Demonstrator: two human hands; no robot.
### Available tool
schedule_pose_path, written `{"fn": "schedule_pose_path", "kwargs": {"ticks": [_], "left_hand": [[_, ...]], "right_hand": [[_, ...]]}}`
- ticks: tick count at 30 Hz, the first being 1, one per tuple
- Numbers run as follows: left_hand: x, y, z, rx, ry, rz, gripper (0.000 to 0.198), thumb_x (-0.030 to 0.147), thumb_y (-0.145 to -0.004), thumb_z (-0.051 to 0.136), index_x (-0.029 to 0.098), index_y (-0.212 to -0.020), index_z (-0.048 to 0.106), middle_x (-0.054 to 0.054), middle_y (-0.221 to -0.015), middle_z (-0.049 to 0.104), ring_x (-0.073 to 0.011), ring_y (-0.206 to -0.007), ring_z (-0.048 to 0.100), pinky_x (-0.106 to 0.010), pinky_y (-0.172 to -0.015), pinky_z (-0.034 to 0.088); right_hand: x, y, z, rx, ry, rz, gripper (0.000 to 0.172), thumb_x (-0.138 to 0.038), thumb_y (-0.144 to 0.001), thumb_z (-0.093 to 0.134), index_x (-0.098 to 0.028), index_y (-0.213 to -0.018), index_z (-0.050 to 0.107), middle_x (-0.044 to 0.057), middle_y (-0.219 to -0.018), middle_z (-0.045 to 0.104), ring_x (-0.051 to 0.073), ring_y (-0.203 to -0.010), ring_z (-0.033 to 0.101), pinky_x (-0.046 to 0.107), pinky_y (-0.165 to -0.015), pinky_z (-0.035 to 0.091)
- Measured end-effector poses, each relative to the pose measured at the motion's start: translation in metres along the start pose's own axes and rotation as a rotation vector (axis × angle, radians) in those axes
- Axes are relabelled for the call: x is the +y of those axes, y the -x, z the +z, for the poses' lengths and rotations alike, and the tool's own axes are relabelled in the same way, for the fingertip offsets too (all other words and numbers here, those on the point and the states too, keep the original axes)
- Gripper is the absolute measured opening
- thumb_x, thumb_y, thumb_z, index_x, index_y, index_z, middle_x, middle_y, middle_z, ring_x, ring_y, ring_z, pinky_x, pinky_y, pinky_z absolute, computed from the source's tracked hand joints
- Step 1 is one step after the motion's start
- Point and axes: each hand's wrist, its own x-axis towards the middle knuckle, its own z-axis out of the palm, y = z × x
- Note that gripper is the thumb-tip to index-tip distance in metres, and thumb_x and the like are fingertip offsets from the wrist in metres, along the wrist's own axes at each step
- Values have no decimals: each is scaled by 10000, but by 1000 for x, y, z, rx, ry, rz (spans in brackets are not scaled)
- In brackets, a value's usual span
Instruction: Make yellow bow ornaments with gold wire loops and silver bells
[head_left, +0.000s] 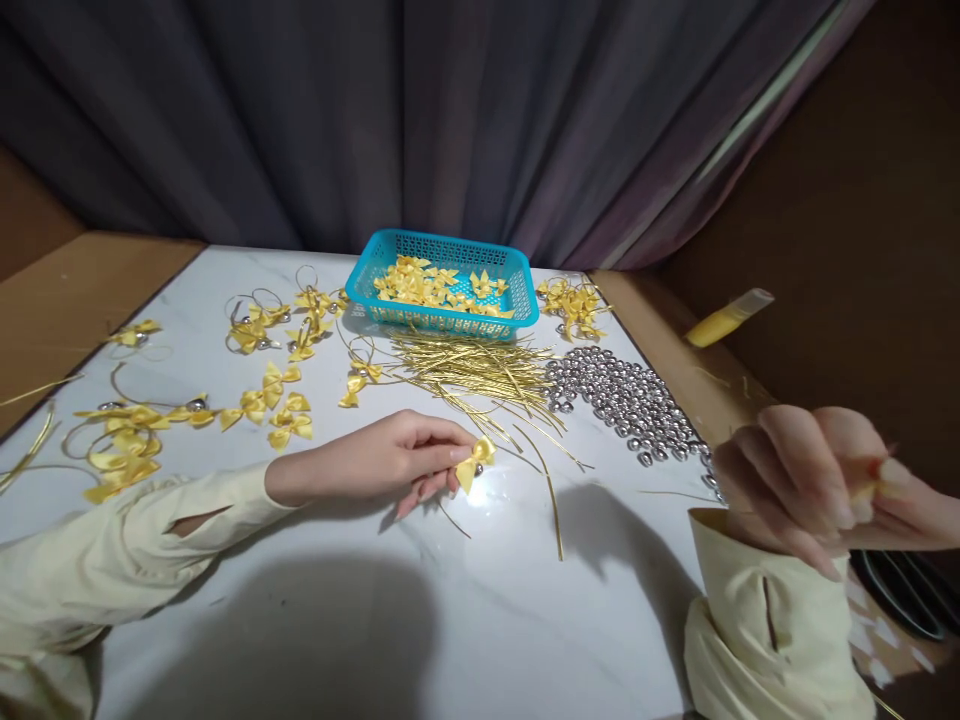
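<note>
My left hand (405, 465) pinches a yellow ribbon bow (474, 463) between thumb and fingers above the white tabletop. A small dark metallic ball shows under the bow, and a thin gold cord trails below the hand. My right hand (806, 480) is raised at the right, its fingers curled and the thumb pressed to them. Something small, reddish and yellowish, shows at its thumb tip, too blurred to name. Between the hands lie loose gold cords (551, 505). Just beyond is a heap of gold cords (472, 370), with a spread of small silver bells (622, 395) beside it.
A turquoise basket (442, 325) of yellow bows stands at the back. Bows with cord loops (124, 440) lie on the left, and more bows (574, 305) sit right of the basket. A yellow tube (727, 318) is at the right; black handles (907, 595) show beneath my right hand.
</note>
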Motion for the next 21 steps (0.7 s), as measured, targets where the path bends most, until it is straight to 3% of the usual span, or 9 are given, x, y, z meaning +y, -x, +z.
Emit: {"fn": "schedule_pose_path", "kwargs": {"ticks": [2,5,11,16,21], "left_hand": [[4,2,-1,-9,-23,-7,259,348,-891,428,148,-925,589,60,-541,498,-61,-408,463,-211,-511,394],[7,5,-1,8,-40,-30,295,355,-880,449,161,-1073,559,59,-544,516,-75,-432,479,-215,-525,406],[9,6,0,7,-63,-46,264,367,-868,464,157,-982,577,16,-676,588,-53,-424,483,-188,-485,407],[7,5,1,16,-22,-63,241,355,-863,473,158,-963,569,11,-695,594,-47,-420,482,-173,-456,407],[7,5,2,16,9,-73,235,348,-857,486,155,-965,567,12,-688,589,-47,-416,481,-171,-443,410]], "right_hand": [[-5,-5,14,-135,-60,-52,223,-270,-761,597,-209,-556,534,-100,-479,511,-45,-134,269,33,-195,158],[-5,-8,25,-184,-94,-45,190,-238,-780,583,-202,-594,571,-106,-473,523,-38,-128,291,31,-215,186],[1,-12,24,-175,-75,51,322,-236,-710,654,-177,-466,451,-109,-426,497,-17,-168,372,44,-268,236],[7,-13,35,-199,-118,135,234,-190,-678,694,-200,-563,490,-74,-470,534,15,-196,394,90,-247,309],[12,-14,63,-112,-76,291,221,-133,-682,703,-206,-701,494,-29,-545,589,42,-306,470,116,-284,353]]}}
